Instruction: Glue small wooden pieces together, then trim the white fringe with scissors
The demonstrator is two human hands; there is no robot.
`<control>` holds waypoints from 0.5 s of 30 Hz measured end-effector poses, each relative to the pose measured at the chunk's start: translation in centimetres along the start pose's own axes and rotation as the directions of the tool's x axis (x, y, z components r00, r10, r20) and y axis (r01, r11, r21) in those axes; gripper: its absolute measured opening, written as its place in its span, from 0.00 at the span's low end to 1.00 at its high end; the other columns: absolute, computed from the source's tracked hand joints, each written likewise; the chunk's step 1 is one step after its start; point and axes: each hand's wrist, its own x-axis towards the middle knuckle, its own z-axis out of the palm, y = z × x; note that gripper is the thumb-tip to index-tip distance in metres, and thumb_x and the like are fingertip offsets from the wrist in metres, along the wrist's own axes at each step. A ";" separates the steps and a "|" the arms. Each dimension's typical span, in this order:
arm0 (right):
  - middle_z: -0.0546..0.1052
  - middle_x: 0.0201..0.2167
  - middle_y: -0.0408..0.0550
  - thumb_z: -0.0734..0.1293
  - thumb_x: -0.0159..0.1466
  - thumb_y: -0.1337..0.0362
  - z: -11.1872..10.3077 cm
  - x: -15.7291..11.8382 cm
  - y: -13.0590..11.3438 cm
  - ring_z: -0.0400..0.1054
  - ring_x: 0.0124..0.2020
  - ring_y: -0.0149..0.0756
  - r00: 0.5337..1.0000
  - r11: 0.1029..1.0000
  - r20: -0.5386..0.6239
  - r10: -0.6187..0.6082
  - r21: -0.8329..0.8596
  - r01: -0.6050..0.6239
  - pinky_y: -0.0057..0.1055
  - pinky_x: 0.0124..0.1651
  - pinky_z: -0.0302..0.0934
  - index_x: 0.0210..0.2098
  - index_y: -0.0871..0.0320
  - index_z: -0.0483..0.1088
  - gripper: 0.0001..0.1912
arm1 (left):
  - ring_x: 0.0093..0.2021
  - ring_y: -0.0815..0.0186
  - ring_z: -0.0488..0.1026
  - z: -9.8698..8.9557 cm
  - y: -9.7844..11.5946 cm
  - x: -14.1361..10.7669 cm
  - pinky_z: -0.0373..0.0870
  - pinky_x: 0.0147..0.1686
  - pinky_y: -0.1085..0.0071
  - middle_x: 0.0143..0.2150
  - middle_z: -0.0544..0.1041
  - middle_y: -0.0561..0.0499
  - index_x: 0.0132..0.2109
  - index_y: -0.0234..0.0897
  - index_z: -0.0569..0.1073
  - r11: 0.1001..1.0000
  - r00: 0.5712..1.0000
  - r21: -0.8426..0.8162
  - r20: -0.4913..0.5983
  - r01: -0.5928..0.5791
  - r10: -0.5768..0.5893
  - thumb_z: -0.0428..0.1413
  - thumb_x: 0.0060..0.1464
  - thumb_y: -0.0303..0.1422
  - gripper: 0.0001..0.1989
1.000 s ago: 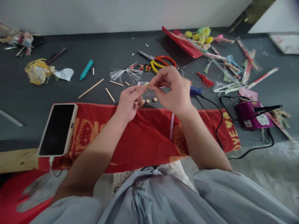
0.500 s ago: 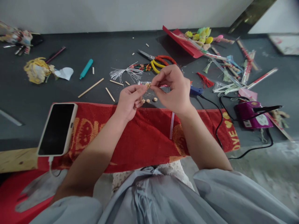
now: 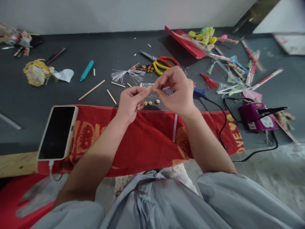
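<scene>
Between the fingertips of both hands is a small tan flower-shaped bead (image 3: 150, 88). My left hand (image 3: 132, 103) pinches it from the left, thumb against forefinger. From the right, my right hand (image 3: 176, 90) closes thumb and forefinger at its edge; the fingers hide most of it. Just below lie similar tan beads (image 3: 150, 103) on the dark table, close to the edge of a red towel (image 3: 143, 140). Thin wooden sticks (image 3: 111, 96) lie left of my left hand. Behind the hands are a bundle of white wires (image 3: 127, 74) and scissors (image 3: 156, 58) with red and yellow handles.
A phone (image 3: 58, 132) on a cable rests on the towel's left end. At right are a blue corded tool (image 3: 199, 92), a purple box (image 3: 256, 117) with black cables, and wrapped sticks (image 3: 252, 68). A teal tube (image 3: 87, 70) and a yellow yarn bundle (image 3: 37, 72) lie at left.
Both hands keep the same pinch on the small bead. The whole view has shifted very slightly; nothing else has visibly moved.
</scene>
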 end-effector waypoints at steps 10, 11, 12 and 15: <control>0.75 0.31 0.43 0.71 0.60 0.57 -2.4 1.0 0.1 0.70 0.32 0.28 0.958 0.975 0.267 -0.104 0.216 0.046 0.28 0.35 0.68 0.38 0.55 0.77 0.10 | 0.14 0.82 0.50 -0.9 0.7 -0.3 0.47 0.14 0.81 0.14 0.60 0.61 0.20 0.35 0.72 0.998 0.977 0.066 0.211 0.018 -0.031 0.67 0.38 0.29 0.10; 0.75 0.31 0.43 0.71 0.60 0.58 -2.5 1.0 0.0 0.70 0.32 0.28 0.950 0.971 0.286 -0.123 0.233 0.056 0.28 0.35 0.68 0.37 0.55 0.77 0.09 | 0.14 0.82 0.50 -0.9 0.7 -0.3 0.47 0.14 0.80 0.14 0.60 0.61 0.21 0.35 0.73 0.997 0.974 0.069 0.225 0.016 -0.031 0.67 0.37 0.30 0.10; 0.76 0.30 0.43 0.71 0.60 0.58 -2.5 1.0 0.0 0.70 0.32 0.27 0.945 0.968 0.298 -0.133 0.244 0.059 0.27 0.36 0.67 0.36 0.55 0.78 0.09 | 0.14 0.82 0.50 -0.9 0.7 -0.3 0.47 0.14 0.80 0.14 0.61 0.60 0.21 0.35 0.73 0.998 0.972 0.069 0.233 0.012 -0.028 0.67 0.37 0.30 0.09; 0.76 0.30 0.44 0.71 0.60 0.57 -2.5 0.9 -0.1 0.69 0.30 0.26 0.951 0.967 0.291 -0.103 0.254 0.027 0.26 0.35 0.67 0.36 0.58 0.77 0.10 | 0.14 0.82 0.50 -0.7 0.6 -0.4 0.46 0.14 0.80 0.14 0.58 0.61 0.21 0.36 0.74 0.998 0.976 0.059 0.216 -0.002 -0.011 0.68 0.37 0.33 0.11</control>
